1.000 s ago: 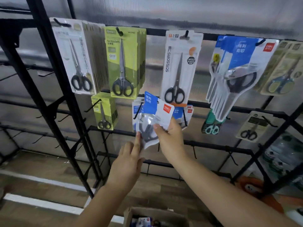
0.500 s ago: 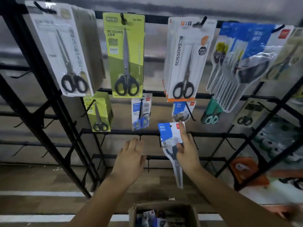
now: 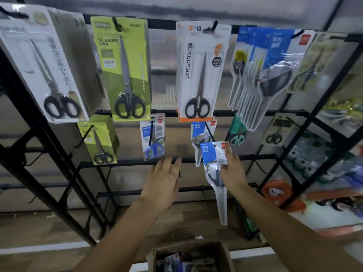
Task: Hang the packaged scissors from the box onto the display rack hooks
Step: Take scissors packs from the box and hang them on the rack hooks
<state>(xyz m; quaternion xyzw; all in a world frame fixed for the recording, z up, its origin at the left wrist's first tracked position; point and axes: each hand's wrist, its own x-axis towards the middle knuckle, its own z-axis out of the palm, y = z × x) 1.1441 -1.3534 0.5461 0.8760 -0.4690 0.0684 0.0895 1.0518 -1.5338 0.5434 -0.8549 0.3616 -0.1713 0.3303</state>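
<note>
Right grip [image 3: 232,169]: pinches the blue-and-white scissors pack [image 3: 215,165] at its right edge — blade tip hanging below the grip.
Left grip [image 3: 164,181]: spread, fingers straight, holding nothing, fingertips at a black rack bar [image 3: 125,163].
Hook [image 3: 209,132]: just above the right grip, already carrying a matching pack.
Box [image 3: 196,258]: open, well below both grips — more packs inside.

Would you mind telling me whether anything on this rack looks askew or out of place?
The top-row blue-and-white packs fan out slanted instead of hanging flat. The white pack at far left also tilts. The pack in the right hand isn't hooked yet.
</note>
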